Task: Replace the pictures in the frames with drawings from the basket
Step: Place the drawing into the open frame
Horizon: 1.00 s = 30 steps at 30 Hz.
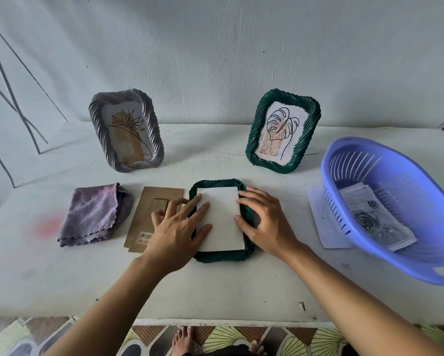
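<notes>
A dark green frame (222, 256) lies face down on the white table (215, 283), with a white sheet (222, 222) lying blank side up in its back. My left hand (176, 228) rests flat on the sheet's left edge with straight fingers. My right hand (264, 222) presses the sheet's right edge and the frame rim with spread fingers. A brown cardboard backing (149, 199) lies just left of the frame, partly under my left hand. The purple basket (421, 253) at right holds a rose drawing (375, 222).
A grey frame (127, 129) and a second green frame (284, 129) stand upright at the back, each with a line drawing. A folded purple cloth (95, 214) lies at left. A white sheet (323, 219) lies under the basket. Bare feet (187, 341) show below the table edge.
</notes>
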Each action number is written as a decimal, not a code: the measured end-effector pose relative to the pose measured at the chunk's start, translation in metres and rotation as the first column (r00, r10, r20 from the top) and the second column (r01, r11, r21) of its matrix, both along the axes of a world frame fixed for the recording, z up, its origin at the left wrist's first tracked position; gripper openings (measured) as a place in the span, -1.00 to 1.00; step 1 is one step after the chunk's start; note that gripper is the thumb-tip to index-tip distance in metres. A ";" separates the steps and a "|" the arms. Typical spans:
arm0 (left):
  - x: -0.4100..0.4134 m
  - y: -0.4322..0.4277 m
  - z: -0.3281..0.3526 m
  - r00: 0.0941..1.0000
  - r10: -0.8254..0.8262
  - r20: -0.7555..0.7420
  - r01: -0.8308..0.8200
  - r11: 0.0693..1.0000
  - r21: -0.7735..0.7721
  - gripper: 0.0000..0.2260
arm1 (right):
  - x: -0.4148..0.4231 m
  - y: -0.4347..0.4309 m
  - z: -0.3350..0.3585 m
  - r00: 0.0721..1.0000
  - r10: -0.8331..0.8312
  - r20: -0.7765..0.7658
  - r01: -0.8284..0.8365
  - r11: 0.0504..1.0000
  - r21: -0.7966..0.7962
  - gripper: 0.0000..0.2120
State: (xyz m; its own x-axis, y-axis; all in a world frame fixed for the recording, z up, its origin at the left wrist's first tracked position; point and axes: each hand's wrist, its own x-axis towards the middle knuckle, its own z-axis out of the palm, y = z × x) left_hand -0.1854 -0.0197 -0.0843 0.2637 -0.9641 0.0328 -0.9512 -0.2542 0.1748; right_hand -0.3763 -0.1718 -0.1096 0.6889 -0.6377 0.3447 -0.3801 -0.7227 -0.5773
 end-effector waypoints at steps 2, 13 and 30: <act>-0.001 -0.001 0.000 1.000 0.006 0.003 -0.006 1.000 0.005 -0.44 | 0.000 0.000 0.000 1.000 0.001 0.020 -0.001 1.000 0.014 -0.64; -0.002 -0.003 0.001 1.000 0.010 0.009 -0.011 1.000 0.025 -0.43 | -0.003 -0.002 0.004 0.997 -0.006 0.082 -0.003 0.994 0.107 -0.63; 0.000 -0.005 0.004 1.000 0.016 0.012 -0.017 0.999 0.046 -0.42 | -0.025 -0.014 0.018 0.966 0.258 0.009 -0.258 0.964 0.070 -0.80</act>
State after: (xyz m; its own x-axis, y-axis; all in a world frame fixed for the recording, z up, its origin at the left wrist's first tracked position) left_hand -0.1856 -0.0247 -0.0802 0.2793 -0.9602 -0.0086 -0.9488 -0.2774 0.1513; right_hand -0.4011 -0.1854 -0.0918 0.8331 -0.4609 0.3056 -0.1863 -0.7543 -0.6296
